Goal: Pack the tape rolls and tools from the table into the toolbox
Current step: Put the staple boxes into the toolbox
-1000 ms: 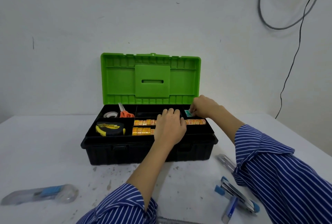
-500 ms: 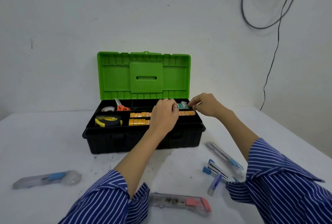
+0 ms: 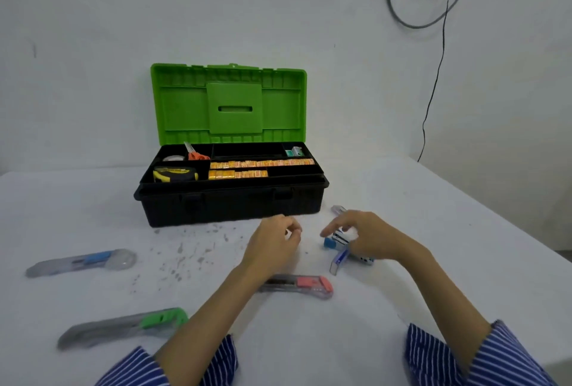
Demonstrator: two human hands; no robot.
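Reaching with right hand, fingers spread and empty, over blue utility knives for pickup; left hand loosely curled, empty, alongside.

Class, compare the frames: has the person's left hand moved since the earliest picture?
Yes. The left hand has come back out of the open green-lidded black toolbox, towards the person, and now hovers over the white table in front of it.

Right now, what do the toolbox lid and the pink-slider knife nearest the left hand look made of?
Toolbox lid: moulded plastic by the look, evenly bright green with ribs and a dull sheen. Pink-slider knife: seemingly clear plastic body, its insides showing through, with an opaque pink slider.
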